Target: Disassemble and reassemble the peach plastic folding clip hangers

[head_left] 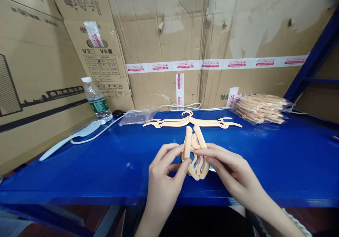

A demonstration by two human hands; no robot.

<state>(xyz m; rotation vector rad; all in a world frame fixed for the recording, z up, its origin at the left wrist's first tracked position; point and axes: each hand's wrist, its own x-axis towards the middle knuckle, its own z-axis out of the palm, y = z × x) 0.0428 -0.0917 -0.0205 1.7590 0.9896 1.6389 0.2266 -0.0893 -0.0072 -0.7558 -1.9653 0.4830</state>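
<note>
Between my two hands is a peach-coloured folding clothes hanger (202, 159), its arms folded together, held above the front part of the blue table (106, 173). My left hand (166, 170) pinches its left arm between thumb and fingers. On the other side, my right hand (231, 166) grips the right arm the same way. Parts of the hanger are covered by my fingers. Just beyond it, unfolded hangers of the same colour (174, 123) lie spread out on the table, one over another, hooks at the back.
A clear bag of folded hangers (261, 108) lies at back right. At left are a water bottle (97, 101), a pale blue hairbrush (71, 137), a dark computer mouse (117, 113) with white cable, and an empty plastic bag (137, 117). Cardboard (164, 28) walls the back.
</note>
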